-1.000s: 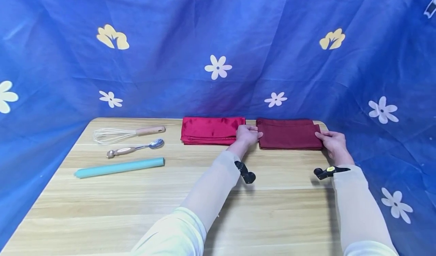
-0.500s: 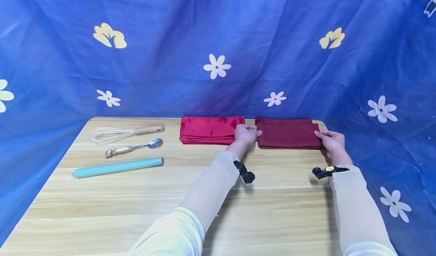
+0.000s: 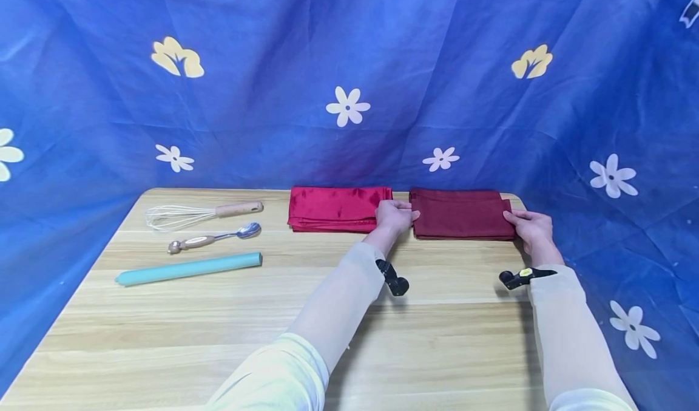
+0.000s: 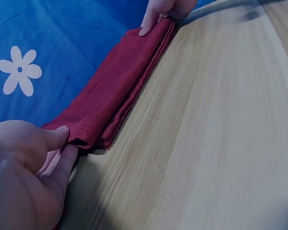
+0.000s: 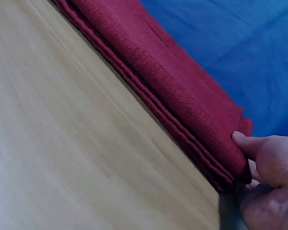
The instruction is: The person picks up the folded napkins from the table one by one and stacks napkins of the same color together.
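A folded dark red cloth [image 3: 461, 217] lies flat at the back right of the table, its stacked layers visible along the front edge in both wrist views. My left hand [image 3: 395, 217] pinches its left end; in the left wrist view the thumb is on top and the fingers [image 4: 65, 165] are at the edge below. At the right end my right hand [image 3: 534, 232] pinches the corner, thumb above, with the other fingers partly hidden beneath. A brighter, shiny red folded cloth [image 3: 335, 207] lies just left, its right end partly covered by my left hand.
On the left of the wooden table [image 3: 218, 338] lie a whisk [image 3: 204, 214], a spoon [image 3: 215, 237] with a brownish handle, and a turquoise roll [image 3: 188, 269]. A blue patterned curtain [image 3: 262, 95] hangs right behind the table and along its sides.
The head view has shifted very slightly. Both hands keep their hold on the ends of the dark red cloth, which has not visibly moved on the table.
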Available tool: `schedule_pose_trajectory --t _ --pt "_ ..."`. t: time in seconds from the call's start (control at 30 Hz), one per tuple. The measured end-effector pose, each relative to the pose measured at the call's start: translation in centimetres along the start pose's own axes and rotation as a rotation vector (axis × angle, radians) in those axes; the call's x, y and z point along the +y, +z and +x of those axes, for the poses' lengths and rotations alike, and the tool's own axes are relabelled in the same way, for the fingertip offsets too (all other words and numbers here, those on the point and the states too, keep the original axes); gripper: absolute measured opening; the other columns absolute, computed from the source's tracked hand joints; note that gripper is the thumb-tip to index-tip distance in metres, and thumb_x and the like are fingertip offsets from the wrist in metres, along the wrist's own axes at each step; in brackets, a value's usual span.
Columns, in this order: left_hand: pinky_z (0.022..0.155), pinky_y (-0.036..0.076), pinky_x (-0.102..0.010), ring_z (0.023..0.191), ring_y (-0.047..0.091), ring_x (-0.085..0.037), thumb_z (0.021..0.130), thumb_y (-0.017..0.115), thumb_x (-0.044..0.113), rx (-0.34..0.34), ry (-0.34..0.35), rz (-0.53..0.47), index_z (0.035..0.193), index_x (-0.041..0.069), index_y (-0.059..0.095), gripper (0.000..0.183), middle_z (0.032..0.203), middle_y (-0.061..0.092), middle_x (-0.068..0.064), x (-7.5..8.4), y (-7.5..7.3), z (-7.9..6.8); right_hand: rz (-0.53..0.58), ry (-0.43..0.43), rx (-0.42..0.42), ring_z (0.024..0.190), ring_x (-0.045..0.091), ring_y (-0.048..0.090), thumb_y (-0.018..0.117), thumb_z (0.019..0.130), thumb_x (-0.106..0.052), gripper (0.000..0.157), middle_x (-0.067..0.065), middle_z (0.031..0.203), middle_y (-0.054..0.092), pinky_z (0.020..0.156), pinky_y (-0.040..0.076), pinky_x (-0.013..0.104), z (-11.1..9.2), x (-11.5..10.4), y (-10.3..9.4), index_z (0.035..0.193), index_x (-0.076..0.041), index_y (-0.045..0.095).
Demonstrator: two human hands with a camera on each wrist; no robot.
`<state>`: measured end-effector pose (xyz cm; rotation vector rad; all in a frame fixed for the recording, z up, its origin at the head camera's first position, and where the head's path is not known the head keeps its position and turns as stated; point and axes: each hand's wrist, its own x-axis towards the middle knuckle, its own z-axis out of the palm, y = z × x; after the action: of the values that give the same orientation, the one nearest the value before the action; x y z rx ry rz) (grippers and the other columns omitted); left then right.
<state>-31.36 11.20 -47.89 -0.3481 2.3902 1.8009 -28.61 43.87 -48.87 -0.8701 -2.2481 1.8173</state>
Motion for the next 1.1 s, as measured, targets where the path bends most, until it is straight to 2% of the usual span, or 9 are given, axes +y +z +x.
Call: schedule_pose_trajectory --t 0.07,0.17,0.23,0.33,0.4,0.5,0.73,0.87,1.1 --pt "0.103 0.05 -0.031 0.121 0.063 -0.022 0.086 0.091 0.019 -0.011 0.008 0.022 0.104 0.013 0.083 0.021 0.097 0.079 0.001 0.1 -0.1 0.0 -0.003 -0.01 -0.03 0.07 -0.002 0.062 0.083 0.094 -0.02 0.006 -0.017 0.076 0.064 0.062 0.055 0.016 0.1 -0.2 -0.2 0.097 -0.019 0.078" --pt "0.103 0.049 -0.032 0.128 0.057 -0.026 0.089 0.089 0.02 -0.026 0.019 0.062 0.11 0.012 0.082 0.023 0.112 0.075 -0.005 0.2 0.1 0.2 -0.009 -0.022 -0.089 0.072 0.001 0.064 0.08 0.097 -0.016 0.018 -0.013 0.077 0.067 0.064 0.057 0.019 0.3 -0.6 -0.6 0.112 -0.006 0.077" --pt "0.103 0.05 -0.032 0.127 0.057 -0.026 0.09 0.088 0.02 -0.027 0.025 0.075 0.111 0.011 0.082 0.024 0.117 0.073 -0.007 0.4 0.1 0.1 -0.085 -0.049 -0.106 0.074 0.001 0.063 0.078 0.099 -0.017 0.032 -0.011 0.082 0.068 0.064 0.056 0.019 0.5 -0.8 -0.8 0.124 0.002 0.073" --pt "0.102 0.05 -0.031 0.125 0.061 -0.025 0.09 0.087 0.019 -0.02 0.024 0.071 0.112 0.01 0.082 0.023 0.116 0.075 -0.007 0.7 0.1 0.0 -0.219 -0.087 -0.101 0.08 0.003 0.058 0.076 0.1 -0.019 0.045 0.0 0.1 0.067 0.066 0.053 0.017 0.6 -1.1 -0.7 0.134 0.009 0.065" --pt "0.102 0.051 -0.03 0.121 0.064 -0.022 0.09 0.087 0.016 -0.017 0.019 0.054 0.111 0.01 0.082 0.022 0.11 0.078 -0.005 0.9 0.1 0.0 -0.311 -0.121 -0.087 0.085 0.004 0.055 0.075 0.1 -0.022 0.049 0.008 0.113 0.064 0.068 0.05 0.015 0.7 -1.4 -0.4 0.136 0.01 0.063" --pt "0.101 0.052 -0.03 0.114 0.07 -0.02 0.09 0.087 0.01 -0.022 0.023 0.018 0.111 0.008 0.08 0.023 0.102 0.08 -0.005 1.0 0.3 0.1 -0.324 -0.138 -0.079 0.089 0.006 0.055 0.074 0.1 -0.02 0.049 0.016 0.125 0.061 0.07 0.05 0.015 0.8 -1.7 -0.1 0.137 0.01 0.062" --pt "0.101 0.052 -0.031 0.112 0.071 -0.02 0.089 0.088 0.01 -0.022 0.024 0.028 0.11 0.008 0.079 0.023 0.102 0.08 -0.005 1.1 0.3 0.3 -0.337 -0.13 -0.05 0.092 0.005 0.053 0.076 0.099 -0.023 0.05 0.011 0.122 0.061 0.072 0.047 0.013 0.9 -1.8 0.0 0.136 0.008 0.063" --pt "0.101 0.052 -0.031 0.112 0.07 -0.02 0.089 0.087 0.011 -0.021 0.017 0.044 0.11 0.009 0.078 0.023 0.104 0.08 -0.005 1.3 0.2 0.0 -0.347 -0.126 -0.044 0.093 0.007 0.055 0.075 0.1 -0.023 0.049 0.014 0.126 0.062 0.073 0.048 0.014 0.8 -1.7 0.1 0.137 0.008 0.064" --pt "0.098 0.053 -0.031 0.115 0.068 -0.02 0.089 0.085 0.004 -0.055 0.015 0.031 0.116 0.007 0.077 0.028 0.105 0.08 -0.004 1.6 -0.4 -0.5 -0.38 -0.142 -0.056 0.097 0.009 0.055 0.078 0.098 -0.021 0.049 0.015 0.128 0.063 0.073 0.048 0.013 0.7 -2.1 -0.4 0.135 0.008 0.065"
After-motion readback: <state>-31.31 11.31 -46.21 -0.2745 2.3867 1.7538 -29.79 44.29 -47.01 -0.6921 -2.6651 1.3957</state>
